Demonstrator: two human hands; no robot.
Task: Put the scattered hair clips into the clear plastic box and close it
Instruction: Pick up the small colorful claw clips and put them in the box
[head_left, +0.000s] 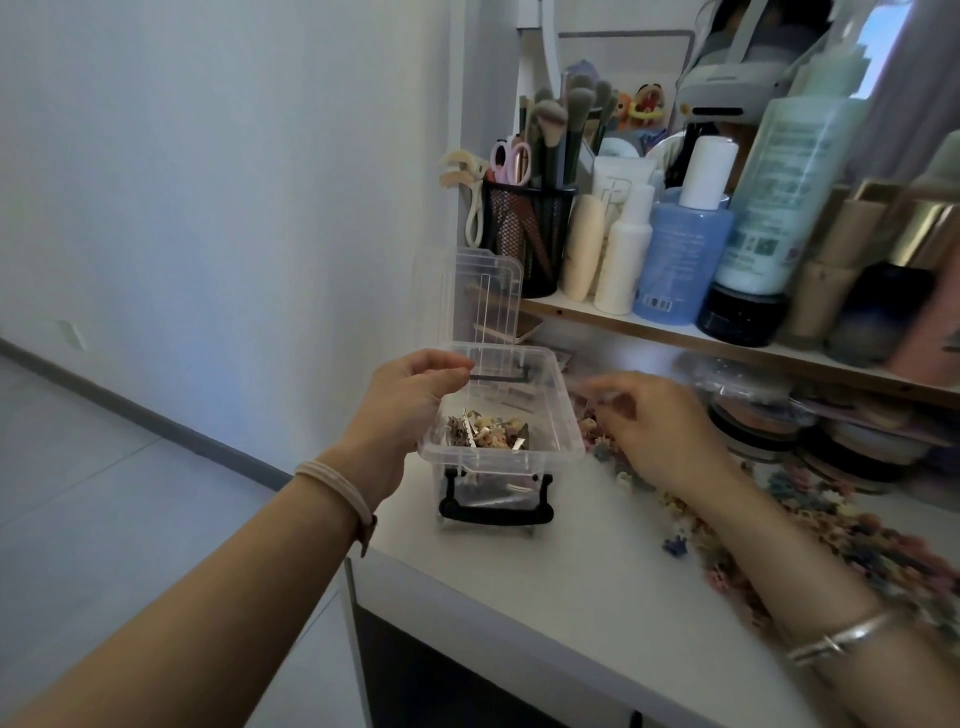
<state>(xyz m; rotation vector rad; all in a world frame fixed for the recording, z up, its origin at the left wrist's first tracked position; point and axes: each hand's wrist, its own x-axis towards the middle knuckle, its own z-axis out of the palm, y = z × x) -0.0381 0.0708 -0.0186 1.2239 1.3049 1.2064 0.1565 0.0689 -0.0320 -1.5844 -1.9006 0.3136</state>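
Left hand (415, 395) pinching box (498, 460) rim; right hand (660, 426), blurred, curling over clips (675, 545), hold impossible to tell; open box sitting just left of it, clips beneath and right

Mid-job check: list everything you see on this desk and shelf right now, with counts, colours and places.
table: one, white, lower right
shelf: one, above the table's back
box: one, clear, black handle, on the table's left end, lid up
clips in box: small pile, mixed colours
scattered clips: many, pastel, on the table right of the box
mesh cup: one, black, on the shelf, holding brushes and pink scissors
bottles: several, white, blue, pale green, on the shelf
left hand: holds the box's left rim; pink band on wrist
right hand: blurred, over clips beside the box; silver bangle
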